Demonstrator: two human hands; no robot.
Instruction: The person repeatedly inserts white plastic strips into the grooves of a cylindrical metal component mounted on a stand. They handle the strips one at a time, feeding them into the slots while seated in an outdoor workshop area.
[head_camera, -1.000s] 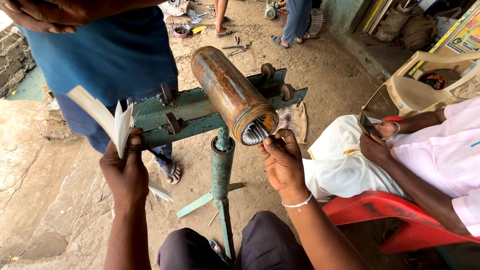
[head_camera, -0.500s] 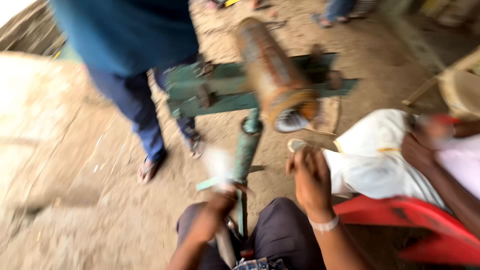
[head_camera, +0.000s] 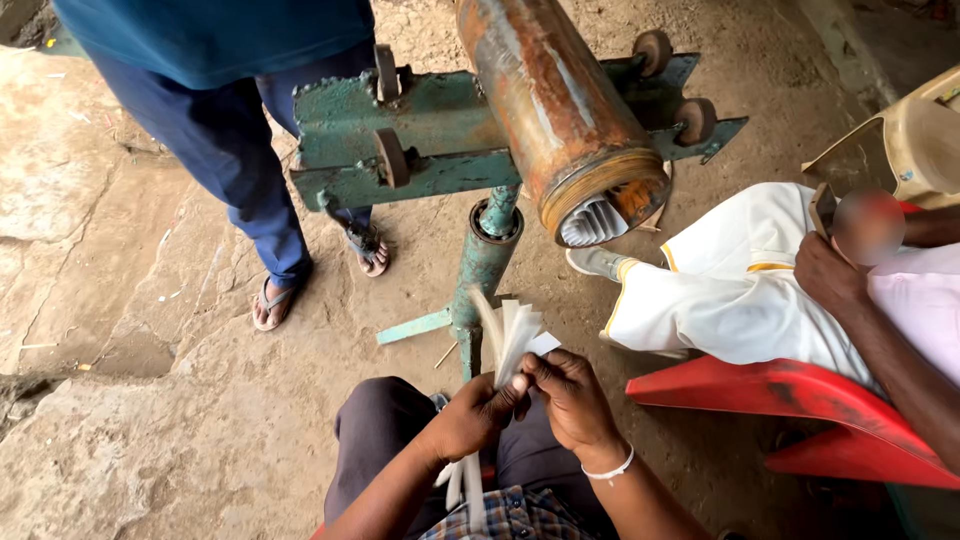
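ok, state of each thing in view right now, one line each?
left hand: gripping the paper strips
right hand: pinching the same strips
paper strips: held upright, fanned out
rusty cylinder: lying tilted on the green stand, its open end packed with white strips
green stand: upright on the dirt floor
red chair: occupied by a seated person

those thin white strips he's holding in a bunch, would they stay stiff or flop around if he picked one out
Probably bendy: the white strips fan apart and curve above the left hand and right hand. They look thin and flat, so likely light. Pinched only at the lower end, they still stand up, suggesting some springiness rather than limpness.
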